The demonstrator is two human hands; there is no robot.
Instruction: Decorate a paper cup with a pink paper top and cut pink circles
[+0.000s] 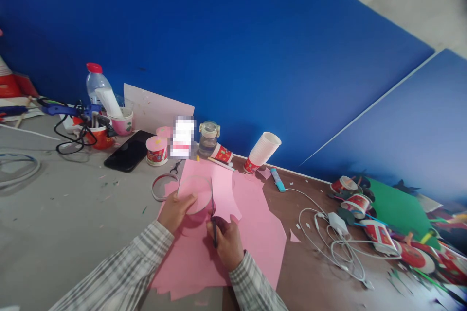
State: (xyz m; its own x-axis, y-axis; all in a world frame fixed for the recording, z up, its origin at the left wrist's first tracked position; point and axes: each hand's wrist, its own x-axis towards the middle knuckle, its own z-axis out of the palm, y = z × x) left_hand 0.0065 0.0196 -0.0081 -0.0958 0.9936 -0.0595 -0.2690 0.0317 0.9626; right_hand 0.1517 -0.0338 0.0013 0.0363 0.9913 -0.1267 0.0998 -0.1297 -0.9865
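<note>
My left hand [176, 211] is closed on a round, see-through lid-like ring [195, 193] that it presses onto sheets of pink paper [251, 233]. My right hand [226, 242] is closed around a dark pen-like tool [214, 226], its tip against the ring's right edge. Both sleeves are grey plaid. A second ring of tape [164, 185] lies just left of the pink sheets.
A black phone [128, 157], small paper cups [157, 150], a glass jar [208, 138], a water bottle [97, 85], a stack of white cups [263, 151] and a glue gun [65, 109] line the blue wall. White charger cables [337, 240], more cups and green paper [397, 209] lie right.
</note>
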